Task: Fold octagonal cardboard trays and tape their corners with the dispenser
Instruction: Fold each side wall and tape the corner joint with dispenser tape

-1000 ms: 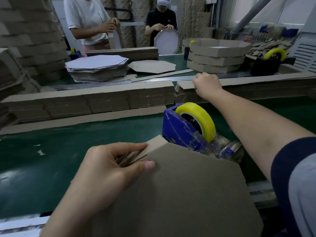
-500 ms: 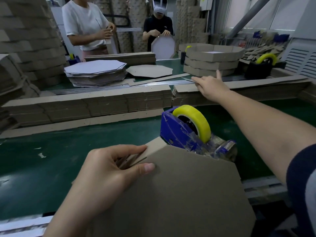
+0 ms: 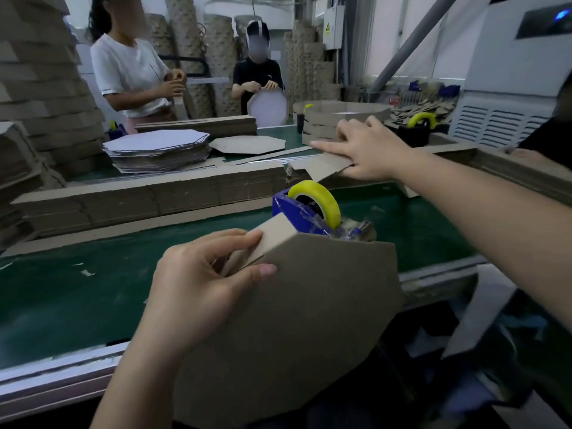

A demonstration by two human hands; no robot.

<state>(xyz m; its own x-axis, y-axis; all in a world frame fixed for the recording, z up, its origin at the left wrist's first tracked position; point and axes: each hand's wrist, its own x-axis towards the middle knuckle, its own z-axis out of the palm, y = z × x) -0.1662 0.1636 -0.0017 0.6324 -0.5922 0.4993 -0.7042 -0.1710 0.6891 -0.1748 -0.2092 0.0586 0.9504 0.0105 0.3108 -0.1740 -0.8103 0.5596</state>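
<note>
Head view shows the left hand (image 3: 198,286) pinching a folded corner of the cardboard tray (image 3: 309,320) at lower centre, near the tape dispenser (image 3: 306,212), while the right hand (image 3: 368,150) grips a cardboard strip (image 3: 322,167) at upper right; both pieces look light, stiff and easily creased, so are best held by their edges.

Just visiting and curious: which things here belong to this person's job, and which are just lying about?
In use: octagonal tray, left hand gripping it; cardboard strip, right hand pinching it; blue tape dispenser.
Lying about: stack of flat sheets; finished trays; black dispenser.
</note>
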